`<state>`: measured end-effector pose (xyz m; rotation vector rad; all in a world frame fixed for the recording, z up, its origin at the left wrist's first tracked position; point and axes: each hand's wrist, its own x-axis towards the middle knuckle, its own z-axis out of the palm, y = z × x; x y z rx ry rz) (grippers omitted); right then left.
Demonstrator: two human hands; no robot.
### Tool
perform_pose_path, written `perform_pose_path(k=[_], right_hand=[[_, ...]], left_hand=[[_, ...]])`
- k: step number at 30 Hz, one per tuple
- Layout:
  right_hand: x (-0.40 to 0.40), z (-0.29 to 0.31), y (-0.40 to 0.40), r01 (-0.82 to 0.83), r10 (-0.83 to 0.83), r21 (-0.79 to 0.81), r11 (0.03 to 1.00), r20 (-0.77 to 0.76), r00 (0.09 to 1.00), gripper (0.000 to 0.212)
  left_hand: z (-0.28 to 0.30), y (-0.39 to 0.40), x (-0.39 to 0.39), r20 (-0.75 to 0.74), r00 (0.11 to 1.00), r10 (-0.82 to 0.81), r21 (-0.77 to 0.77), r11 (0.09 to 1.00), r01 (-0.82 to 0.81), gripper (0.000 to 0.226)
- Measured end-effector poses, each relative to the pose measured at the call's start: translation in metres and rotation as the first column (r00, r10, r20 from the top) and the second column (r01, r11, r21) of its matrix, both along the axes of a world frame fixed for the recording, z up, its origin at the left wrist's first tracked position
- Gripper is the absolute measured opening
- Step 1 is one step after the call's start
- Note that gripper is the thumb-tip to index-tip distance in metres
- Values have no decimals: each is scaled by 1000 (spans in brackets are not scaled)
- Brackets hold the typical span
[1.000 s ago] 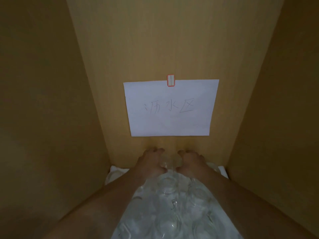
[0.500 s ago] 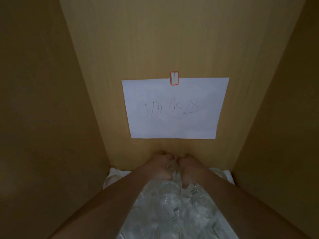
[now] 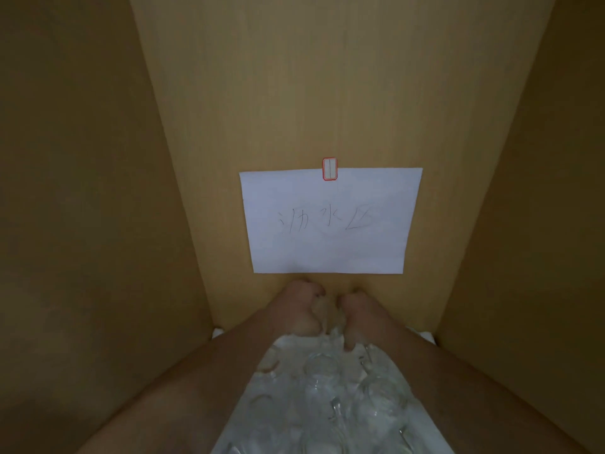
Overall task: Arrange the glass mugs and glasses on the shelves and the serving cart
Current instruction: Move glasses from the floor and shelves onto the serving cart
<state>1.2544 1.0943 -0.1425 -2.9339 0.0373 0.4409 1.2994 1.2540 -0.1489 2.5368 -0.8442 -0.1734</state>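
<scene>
Glassware point(image 3: 322, 385) is crowding the white mat point(image 3: 425, 339) deep in a wooden shelf bay, and one clear glass point(image 3: 327, 314) at the back is being cupped between both hands. Left hand point(image 3: 299, 309) and right hand point(image 3: 360, 314) are curling round it from either side, likely steadying slippery glass beneath the paper sign point(image 3: 330, 221).

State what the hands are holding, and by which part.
Both the left hand and right hand grip one clear glass by its sides.
</scene>
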Motion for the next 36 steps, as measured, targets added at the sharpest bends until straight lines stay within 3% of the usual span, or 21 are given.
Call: perform_pose_path(k=[3, 9, 12, 18, 22, 29, 33, 36], right_hand=[[-8, 17, 3, 20, -21, 13, 1000, 91, 996, 79], [-43, 55, 6, 122, -139, 81, 989, 264, 954, 80], [-65, 74, 8, 183, -233, 172, 968, 347, 908, 87], [-111, 97, 21, 252, -415, 374, 893, 462, 784, 96], [-143, 105, 32, 273, -534, 502, 821, 504, 679, 93], [-216, 100, 50, 251, -741, 753, 608, 426, 518, 88], [-261, 95, 57, 179, -863, 925, 336, 227, 451, 85], [-294, 88, 69, 106, -883, 982, 157, 91, 460, 82]], left_hand=[[17, 8, -10, 22, 1000, 3, -48, 999, -2, 54], [60, 27, -35, 122, 990, 64, -55, 997, -58, 56], [74, 39, -52, 197, 969, 152, -107, 985, -133, 74], [97, 58, -92, 252, 917, 309, -317, 922, -224, 76], [105, 66, -129, 121, 888, 444, -543, 778, -316, 71], [108, 90, -198, -165, 843, 512, -718, 524, -458, 70], [106, 98, -233, -316, 841, 440, -735, 447, -510, 80], [98, 107, -256, -395, 834, 385, -737, 409, -538, 87]])
